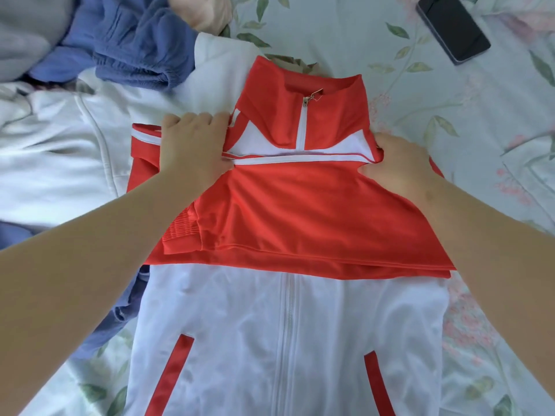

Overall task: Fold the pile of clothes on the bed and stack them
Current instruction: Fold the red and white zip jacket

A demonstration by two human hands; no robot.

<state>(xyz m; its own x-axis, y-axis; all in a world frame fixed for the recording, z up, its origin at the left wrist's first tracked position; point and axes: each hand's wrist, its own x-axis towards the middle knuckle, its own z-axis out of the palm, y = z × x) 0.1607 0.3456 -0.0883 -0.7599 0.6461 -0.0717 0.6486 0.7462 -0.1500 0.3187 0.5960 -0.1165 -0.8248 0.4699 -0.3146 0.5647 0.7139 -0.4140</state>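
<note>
A red and white zip-up jacket (288,325) lies front-up in the middle of the bed, collar away from me. Its red sleeves are folded across the chest. My left hand (192,145) grips the left shoulder edge of the folded jacket, fingers curled over the fabric. On the opposite side, my right hand (399,163) pinches the right shoulder edge. An unfolded pile lies at the far left: a white hooded garment (60,151), blue trousers (135,40), a grey piece (27,25) and a pale pink piece (204,10).
A black phone (453,28) lies face-up at the far right on the floral bed sheet (450,100). More blue cloth (114,319) pokes out under the jacket's left side.
</note>
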